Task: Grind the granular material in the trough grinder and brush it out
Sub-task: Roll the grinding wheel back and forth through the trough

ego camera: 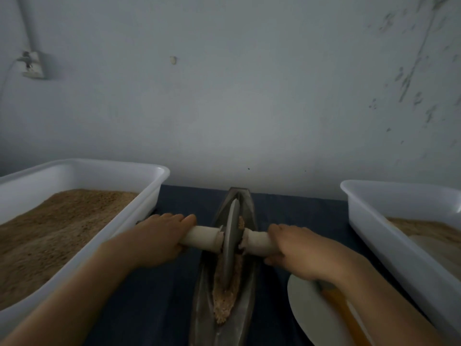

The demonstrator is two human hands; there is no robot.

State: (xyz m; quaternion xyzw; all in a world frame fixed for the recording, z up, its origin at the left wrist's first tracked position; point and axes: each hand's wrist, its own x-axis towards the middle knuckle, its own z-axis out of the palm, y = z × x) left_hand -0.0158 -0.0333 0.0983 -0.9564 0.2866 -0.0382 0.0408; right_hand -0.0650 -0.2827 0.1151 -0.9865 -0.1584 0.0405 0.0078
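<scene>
Your left hand (159,239) and right hand (296,250) each wrap around one pale wooden handle (202,238) of the grey grinding wheel (230,242). The wheel stands upright in the long, boat-shaped metal trough (245,290) on the dark blue counter (154,295), amid coarse tan granular material (224,303). A white plastic tub (82,171) on your left holds brown sandy grain; another tub (389,236) on your right holds paler powder.

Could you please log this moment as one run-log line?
stage: grinding | hands: left, right grip wheel handles | grain in trough | brush: on plate, untouched
</scene>
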